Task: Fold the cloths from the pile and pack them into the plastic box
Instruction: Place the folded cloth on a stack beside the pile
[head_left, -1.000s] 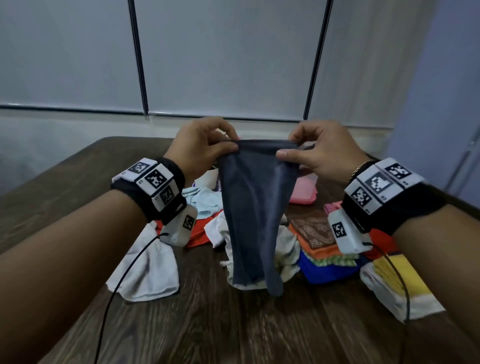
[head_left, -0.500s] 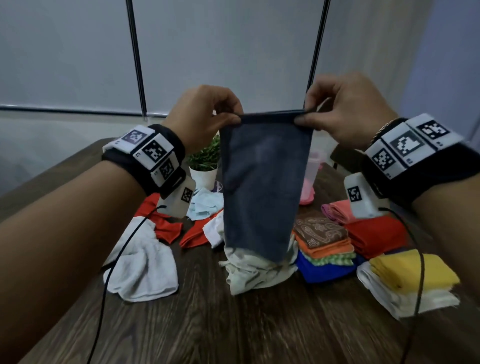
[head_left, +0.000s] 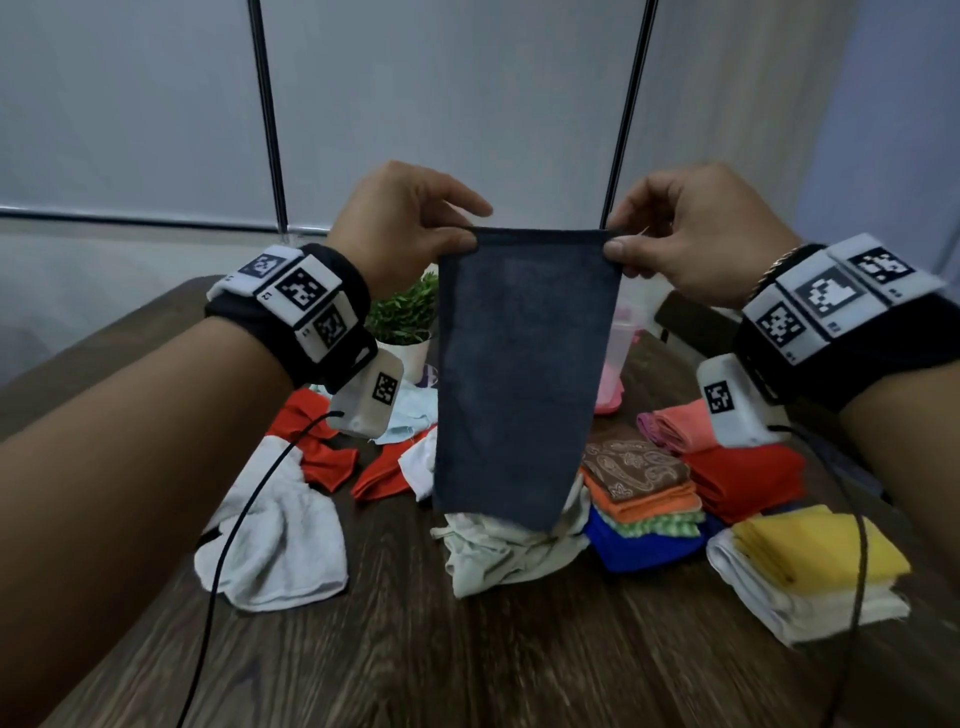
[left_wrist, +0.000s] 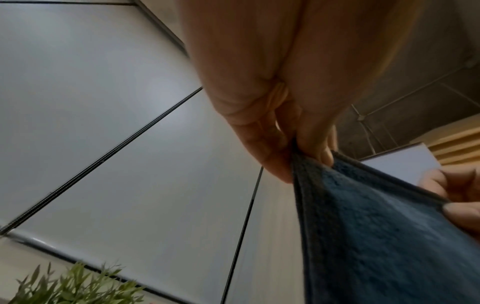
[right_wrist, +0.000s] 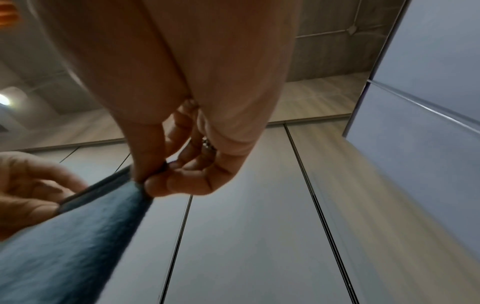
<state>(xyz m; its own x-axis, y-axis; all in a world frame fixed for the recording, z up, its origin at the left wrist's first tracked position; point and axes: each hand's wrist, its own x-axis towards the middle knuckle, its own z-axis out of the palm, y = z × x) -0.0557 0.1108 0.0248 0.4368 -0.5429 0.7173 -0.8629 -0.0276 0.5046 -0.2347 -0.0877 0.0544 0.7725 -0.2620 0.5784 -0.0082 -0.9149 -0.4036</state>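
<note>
Head view: we see the left hand (head_left: 405, 228) and right hand (head_left: 696, 234) each pinching a top corner of the dark blue cloth (head_left: 519, 374), thumb against forefinger, other fingers loosely curled. It hangs flat above the wooden table (head_left: 467, 654), its lower edge over a crumpled cream cloth (head_left: 498, 551) mid-table. Folded stacks, a yellow cloth (head_left: 815, 545) topmost on one, lie toward the right edge; the plastic box (head_left: 621, 338) stands behind the hanging cloth, mostly hidden.

Left wrist view: only here we see the terry texture and a doubled hem held between thumb and fingertips (left_wrist: 275, 164).

Right wrist view: the thumb and forefinger close narrowly on the corner; a ring (right_wrist: 207, 145) shows.
</note>
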